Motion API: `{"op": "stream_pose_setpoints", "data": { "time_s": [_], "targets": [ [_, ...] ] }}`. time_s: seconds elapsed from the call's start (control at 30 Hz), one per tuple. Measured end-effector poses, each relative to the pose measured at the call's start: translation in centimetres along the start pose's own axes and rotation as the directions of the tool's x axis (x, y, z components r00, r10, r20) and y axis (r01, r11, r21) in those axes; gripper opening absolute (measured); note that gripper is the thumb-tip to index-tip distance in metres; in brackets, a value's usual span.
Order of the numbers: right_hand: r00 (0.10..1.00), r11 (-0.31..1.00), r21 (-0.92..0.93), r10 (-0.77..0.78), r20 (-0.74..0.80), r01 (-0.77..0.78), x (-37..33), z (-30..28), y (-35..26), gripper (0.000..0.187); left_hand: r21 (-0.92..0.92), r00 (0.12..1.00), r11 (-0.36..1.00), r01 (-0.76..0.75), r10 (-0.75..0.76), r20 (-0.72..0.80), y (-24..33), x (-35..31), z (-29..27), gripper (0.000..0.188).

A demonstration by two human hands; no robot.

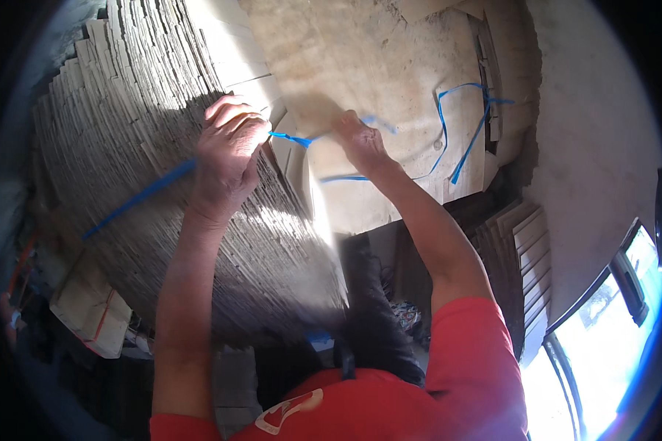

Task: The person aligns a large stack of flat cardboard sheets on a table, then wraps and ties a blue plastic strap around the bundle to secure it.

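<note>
A large stack of thin greyish sheets, edges toward me, fills the left and middle. A blue strap runs slantwise across it up to my left hand, whose fingers are bent and closed on it at the stack's upper right edge. A short piece of the strap sticks out past the left fingers. To the right, over a pale board, is my right hand, blurred by motion, its fingers pinched together. Blurred blue shows on both sides of it, so it appears to grip the strap's end.
Loose blue strap lies in bends on the pale wooden board. Further stacked sheets lean by the wall at right. A bundle with an orange band sits at lower left. Bright light enters through an opening at lower right.
</note>
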State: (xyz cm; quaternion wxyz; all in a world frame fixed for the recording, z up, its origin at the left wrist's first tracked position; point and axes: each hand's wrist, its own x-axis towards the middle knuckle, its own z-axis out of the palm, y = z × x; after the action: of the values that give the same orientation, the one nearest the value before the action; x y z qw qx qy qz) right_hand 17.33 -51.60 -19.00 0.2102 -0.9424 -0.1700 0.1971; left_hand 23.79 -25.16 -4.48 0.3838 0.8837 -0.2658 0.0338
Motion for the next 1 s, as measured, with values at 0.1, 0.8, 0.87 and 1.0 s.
{"op": "stream_pose_setpoints", "data": {
  "time_s": [0.1, 0.8, 0.87, 1.0],
  "targets": [
    [0.999, 0.998, 0.034, -0.045, -0.014, 0.046, 0.1, 1.0, 1.0, 0.032, 0.017, 1.0, 1.0, -0.01, 0.01, 0.007, -0.2, -0.1, 0.1, 0.025],
    [0.545, 0.015, 0.851, 0.774, 0.322, -0.524, 18.7, -2.0, -1.4, 0.026, 0.028, 0.999, 1.0, -0.002, 0.003, -0.047, 0.5, -0.2, -0.1, 0.014],
    [0.538, 0.086, 0.806, 0.785, 0.308, -0.586, 17.1, -2.4, -0.5, 0.026, 0.02, 0.999, 1.0, -0.003, 0.004, -0.034, 0.4, 0.0, 0.0, 0.017],
    [0.656, 0.388, 0.56, 0.624, 0.425, -0.732, 12.5, -3.9, 0.1, 0.019, 0.022, 0.999, 1.0, 0.017, -0.016, -0.028, 0.5, 0.1, 0.1, 0.022]
  ]
}}
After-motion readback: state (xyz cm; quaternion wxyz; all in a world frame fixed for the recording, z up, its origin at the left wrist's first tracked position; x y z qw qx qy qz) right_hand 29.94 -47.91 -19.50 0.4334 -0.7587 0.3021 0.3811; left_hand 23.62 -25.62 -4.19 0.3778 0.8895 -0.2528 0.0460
